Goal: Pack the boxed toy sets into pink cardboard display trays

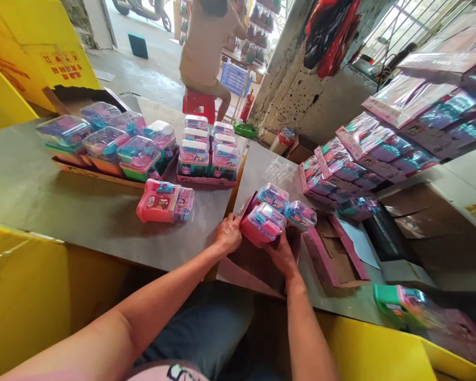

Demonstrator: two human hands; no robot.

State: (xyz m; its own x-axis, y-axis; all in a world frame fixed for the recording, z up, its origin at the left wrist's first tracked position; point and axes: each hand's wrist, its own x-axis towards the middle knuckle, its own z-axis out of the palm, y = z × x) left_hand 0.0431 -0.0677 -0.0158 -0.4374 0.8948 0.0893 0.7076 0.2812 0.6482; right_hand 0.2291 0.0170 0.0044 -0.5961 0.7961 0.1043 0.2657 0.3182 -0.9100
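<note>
My right hand (281, 255) is closed round the near side of a pink plastic toy box (259, 230) with a clear domed lid. The box is tilted over a pink cardboard display tray (254, 267). Two more clear-lidded boxes are beside it: one box (273, 196) behind, another box (300, 214) to the right. At the tray's left edge my left hand (229, 233) has its fingers curled, close against the pink box; its fingertips are partly hidden. A single pink box (165, 201) lies on its side on the table, left of my hands.
Filled trays (207, 159) and several loose-lidded boxes (103, 143) stand at the back left. Wrapped packs (365, 143) are stacked at the right. A folded cardboard tray (337, 251) and a green box (400, 301) lie right. Beyond, a person (202, 47) sits on a red stool (198, 104).
</note>
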